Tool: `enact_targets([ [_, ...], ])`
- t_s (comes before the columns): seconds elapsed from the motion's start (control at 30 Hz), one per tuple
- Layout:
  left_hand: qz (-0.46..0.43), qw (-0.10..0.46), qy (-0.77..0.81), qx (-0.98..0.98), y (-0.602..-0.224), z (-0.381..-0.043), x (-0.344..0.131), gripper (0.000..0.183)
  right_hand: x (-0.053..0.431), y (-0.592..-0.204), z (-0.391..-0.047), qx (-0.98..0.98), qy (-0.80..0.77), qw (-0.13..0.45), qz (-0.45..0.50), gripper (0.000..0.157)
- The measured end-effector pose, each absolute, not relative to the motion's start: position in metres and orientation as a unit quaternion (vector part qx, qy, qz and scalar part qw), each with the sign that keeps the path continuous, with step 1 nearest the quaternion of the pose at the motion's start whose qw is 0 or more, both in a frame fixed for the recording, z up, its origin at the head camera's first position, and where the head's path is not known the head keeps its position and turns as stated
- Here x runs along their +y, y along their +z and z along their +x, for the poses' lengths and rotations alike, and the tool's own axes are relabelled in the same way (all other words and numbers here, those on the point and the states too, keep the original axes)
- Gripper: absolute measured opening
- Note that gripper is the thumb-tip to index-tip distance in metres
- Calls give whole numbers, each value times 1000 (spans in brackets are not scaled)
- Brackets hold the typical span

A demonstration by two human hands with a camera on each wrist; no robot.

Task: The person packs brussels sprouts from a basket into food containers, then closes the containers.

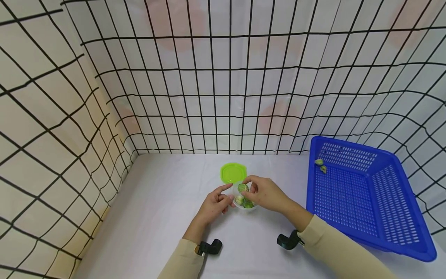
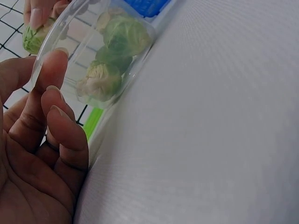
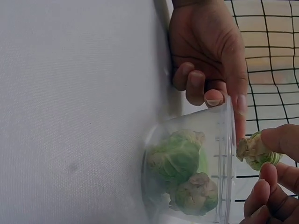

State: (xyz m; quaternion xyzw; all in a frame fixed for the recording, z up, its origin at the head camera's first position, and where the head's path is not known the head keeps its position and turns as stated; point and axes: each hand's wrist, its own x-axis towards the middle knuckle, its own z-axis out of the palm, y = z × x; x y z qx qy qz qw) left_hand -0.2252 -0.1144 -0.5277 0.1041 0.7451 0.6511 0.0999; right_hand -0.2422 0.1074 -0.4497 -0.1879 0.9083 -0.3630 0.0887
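Observation:
A small clear plastic container [image 3: 189,120] stands on the white surface with several Brussels sprouts [image 3: 174,158] inside. My left hand [image 1: 213,204] pinches its rim on the left side, thumb against the edge, the other fingers curled. Over the container's mouth, my right hand [image 1: 268,193] holds one more Brussels sprout [image 3: 259,151] between thumb and fingertips. That sprout is above the rim, apart from those inside. A bright green lid [image 1: 232,173] lies just behind the container.
To the right is a large blue plastic basket [image 1: 369,205] with two small sprouts [image 1: 319,162] at its far left corner. Black wire mesh [image 1: 209,97] walls in the back and both sides of the white-covered table [image 1: 150,217].

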Motion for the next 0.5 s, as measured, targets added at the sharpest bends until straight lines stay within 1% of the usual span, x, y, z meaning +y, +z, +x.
enact_targets([
  [0.1, 106, 98, 649, 747, -529, -226, -114, 52, 107, -453, -243, 910, -359, 91, -185, 31],
  [0.23, 110, 96, 647, 748, -530, -226, -114, 51, 108, -453, -243, 911, -359, 87, -185, 36],
  [0.5, 102, 97, 647, 749, -530, -226, -114, 51, 113, -447, -242, 906, -370, 61, -195, 41],
])
